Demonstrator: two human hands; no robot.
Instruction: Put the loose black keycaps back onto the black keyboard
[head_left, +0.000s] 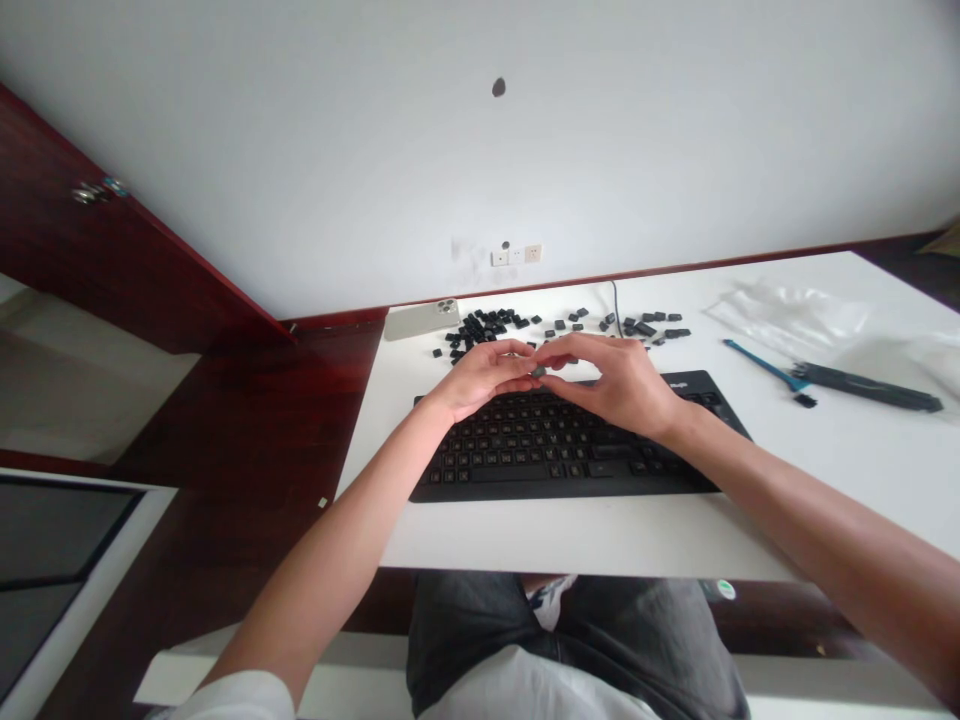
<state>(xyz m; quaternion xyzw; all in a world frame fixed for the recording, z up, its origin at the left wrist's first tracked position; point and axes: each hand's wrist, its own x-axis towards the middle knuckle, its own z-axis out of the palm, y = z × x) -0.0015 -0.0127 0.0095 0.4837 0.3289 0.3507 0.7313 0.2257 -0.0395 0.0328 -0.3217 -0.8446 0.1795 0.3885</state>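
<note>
L hand (487, 374) & R hand (621, 386) together, ctr frame, both pinching a sm. dk-grey plastic piece (538, 371), prob. a keycap. Blk rectangular plastic kbd (517, 455) lies beneath, lower ctr, long axis L–R; hands abt equally near its far edge.

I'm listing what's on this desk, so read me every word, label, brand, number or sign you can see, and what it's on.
No text is readable.
Keyboard: pale logo near its far edge, too small and blurred.
Keyboard sockets: pale marks, too small to read.
Round green-and-white sticker below the table edge: too blurred.
</note>
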